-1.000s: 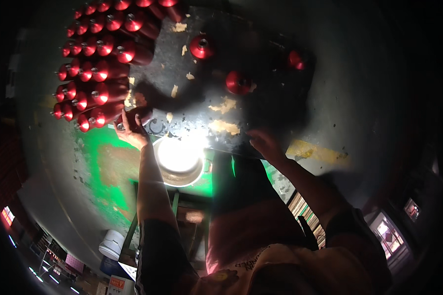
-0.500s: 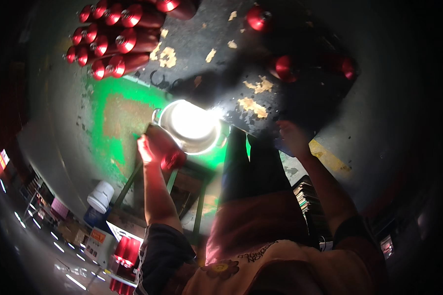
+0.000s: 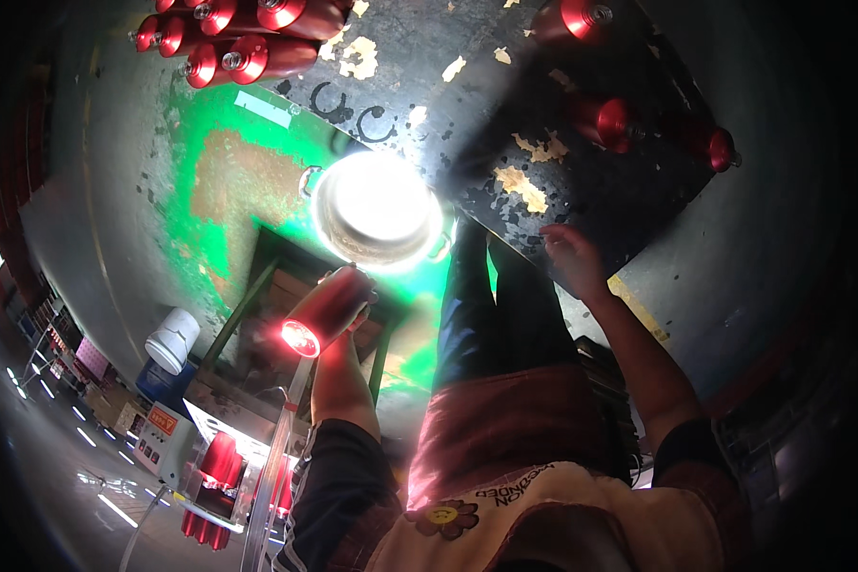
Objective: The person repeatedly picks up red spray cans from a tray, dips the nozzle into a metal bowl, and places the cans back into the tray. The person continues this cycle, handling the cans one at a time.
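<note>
My left hand (image 3: 358,318) is wrapped around a red metal cylinder (image 3: 330,307), tilted with its shiny round end toward the lower left. It is just below a two-handled metal pot (image 3: 326,232), whose inside is washed out by glare. By the dark table's near edge, my right hand (image 3: 574,259) has loosely bent fingers, slightly apart, with nothing visible in them. Past it, a red bottle (image 3: 612,124) with a domed shoulder lies on the table (image 3: 467,181), with another red bottle (image 3: 715,145) to its right and one farther back.
Several red bottles (image 3: 267,59) lie grouped at the far left. At the lower left are a white bucket (image 3: 173,340), a control box (image 3: 159,440) and a lit rack holding red cylinders (image 3: 221,462). A dark frame (image 3: 248,296) stands beneath my left forearm.
My left hand has moved down and right, away from the pot, turning the cylinder so its shiny end points lower left. The whole view has shifted; my right hand remains by the table edge.
</note>
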The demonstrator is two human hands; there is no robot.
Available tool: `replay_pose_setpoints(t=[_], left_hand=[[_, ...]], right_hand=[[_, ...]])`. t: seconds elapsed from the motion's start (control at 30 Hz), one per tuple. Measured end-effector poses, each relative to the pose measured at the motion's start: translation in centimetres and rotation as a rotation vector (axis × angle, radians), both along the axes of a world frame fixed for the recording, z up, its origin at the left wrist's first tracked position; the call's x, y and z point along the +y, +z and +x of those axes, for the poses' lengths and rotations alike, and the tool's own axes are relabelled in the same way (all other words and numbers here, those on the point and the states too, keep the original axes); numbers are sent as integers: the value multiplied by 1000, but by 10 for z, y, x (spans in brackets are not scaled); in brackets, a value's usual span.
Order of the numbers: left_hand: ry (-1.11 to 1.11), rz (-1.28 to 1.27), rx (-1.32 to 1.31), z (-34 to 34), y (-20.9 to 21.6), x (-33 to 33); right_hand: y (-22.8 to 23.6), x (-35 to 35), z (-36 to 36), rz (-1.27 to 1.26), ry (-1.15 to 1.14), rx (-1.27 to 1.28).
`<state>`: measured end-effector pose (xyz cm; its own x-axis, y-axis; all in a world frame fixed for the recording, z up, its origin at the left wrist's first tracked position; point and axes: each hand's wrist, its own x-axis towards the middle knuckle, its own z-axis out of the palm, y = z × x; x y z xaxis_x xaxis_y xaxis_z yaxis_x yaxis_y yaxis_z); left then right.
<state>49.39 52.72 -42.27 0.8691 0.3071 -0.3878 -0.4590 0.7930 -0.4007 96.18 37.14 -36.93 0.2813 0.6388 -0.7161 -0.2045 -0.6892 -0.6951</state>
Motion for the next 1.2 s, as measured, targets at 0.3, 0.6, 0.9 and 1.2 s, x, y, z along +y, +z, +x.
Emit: replay_pose_setpoints(t=[0.3, 0.6, 0.9, 1.2], left_hand=[[-376, 1131, 1116, 162, 70, 94], [-251, 2298, 1378, 401, 47, 153], [-105, 2676, 1489, 468, 58, 127], [-27, 2289, 1166, 524, 52, 136]], right_hand=[[33, 49, 62, 330, -257, -770], [-14, 164, 129, 560, -203, -1008], [5, 84, 176, 403, -943, -468], [0, 20, 270, 140, -827, -613]])
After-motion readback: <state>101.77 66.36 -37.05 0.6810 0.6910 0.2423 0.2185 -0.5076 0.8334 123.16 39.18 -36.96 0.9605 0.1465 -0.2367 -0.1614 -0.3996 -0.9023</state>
